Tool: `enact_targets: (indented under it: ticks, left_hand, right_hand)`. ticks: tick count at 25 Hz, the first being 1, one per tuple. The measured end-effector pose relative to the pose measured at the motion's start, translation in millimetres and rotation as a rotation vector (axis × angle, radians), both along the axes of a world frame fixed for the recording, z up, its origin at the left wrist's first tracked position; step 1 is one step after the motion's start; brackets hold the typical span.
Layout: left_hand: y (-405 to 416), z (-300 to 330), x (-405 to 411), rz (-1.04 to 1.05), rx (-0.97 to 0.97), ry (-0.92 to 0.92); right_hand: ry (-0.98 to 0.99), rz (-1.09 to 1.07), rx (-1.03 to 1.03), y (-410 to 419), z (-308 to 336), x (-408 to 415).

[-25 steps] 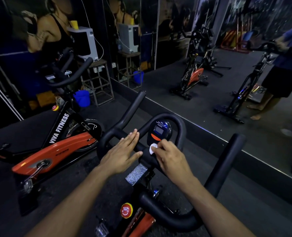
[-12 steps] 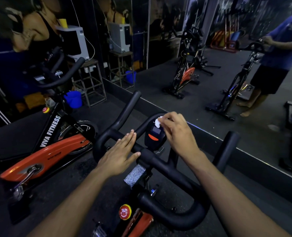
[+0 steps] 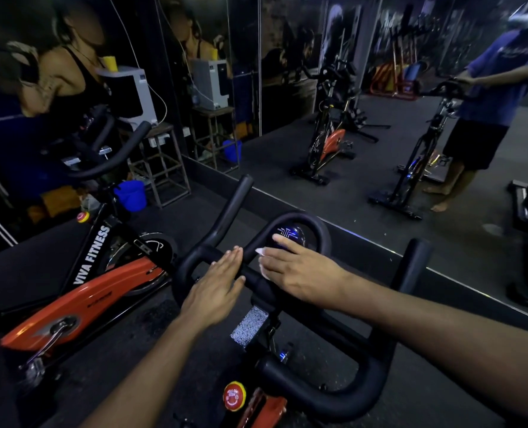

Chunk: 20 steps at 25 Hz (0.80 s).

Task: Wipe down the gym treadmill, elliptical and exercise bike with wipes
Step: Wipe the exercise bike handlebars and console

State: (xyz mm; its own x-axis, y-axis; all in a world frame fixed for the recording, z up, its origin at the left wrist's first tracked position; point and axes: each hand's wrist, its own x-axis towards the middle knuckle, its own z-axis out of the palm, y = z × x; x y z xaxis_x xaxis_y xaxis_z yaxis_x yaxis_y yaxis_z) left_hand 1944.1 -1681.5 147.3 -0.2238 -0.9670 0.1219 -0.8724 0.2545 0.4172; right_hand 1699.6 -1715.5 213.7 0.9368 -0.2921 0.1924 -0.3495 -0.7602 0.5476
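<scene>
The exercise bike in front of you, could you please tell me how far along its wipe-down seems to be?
Nothing here shows any part as finished. In hand: the right hand presses a white wipe over the bike's console, while the left hand rests flat on the handlebar. Left: the outer grips, the red knob, the neighbouring orange bike. No treadmill or elliptical is visible.

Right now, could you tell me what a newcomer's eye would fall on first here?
Centre frame, the right hand presses a white wipe over the console inside the black handlebar loop, while the left hand rests flat on the bar. To the left stands an orange bike lettered VIVA FITNESS.
</scene>
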Motion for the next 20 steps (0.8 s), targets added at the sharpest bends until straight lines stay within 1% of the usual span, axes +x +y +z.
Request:
enact_targets:
  ticks: [2,4,7,9,11,15,17,20]
  left_hand:
    - [-3,-4,1,-0.004,-0.008,-0.028]
    - [-4,-6,2,-0.004,-0.010,-0.044]
    - [-3,-6,1,-0.008,-0.005,-0.079]
    - [-4,-5,0,-0.022,0.009,-0.117]
    - [-4,-2,-2,-0.027,0.057,-0.156]
    - [-1,3,-4,-0.002,0.101,-0.203]
    - [-1,4,-4,0.001,0.111,-0.194]
    - [0,5,-4,0.001,0.116,-0.191]
  right_hand:
    - [-0.032,0.011,-0.032,-4,8,-26]
    - [-0.089,-0.068,-0.011,-9,14,-39]
    - [-0.124,-0.131,-0.001,-2,1,-32]
    - [-0.085,-0.100,0.006,8,-6,-32]
    - [-0.055,-0.039,0.006,10,1,-40]
    - [-0.118,-0.026,-0.008,-9,16,-49]
    - [-0.148,-0.041,0.066,-22,21,-39]
    - [-0.270,-0.084,0.344,-34,31,-5]
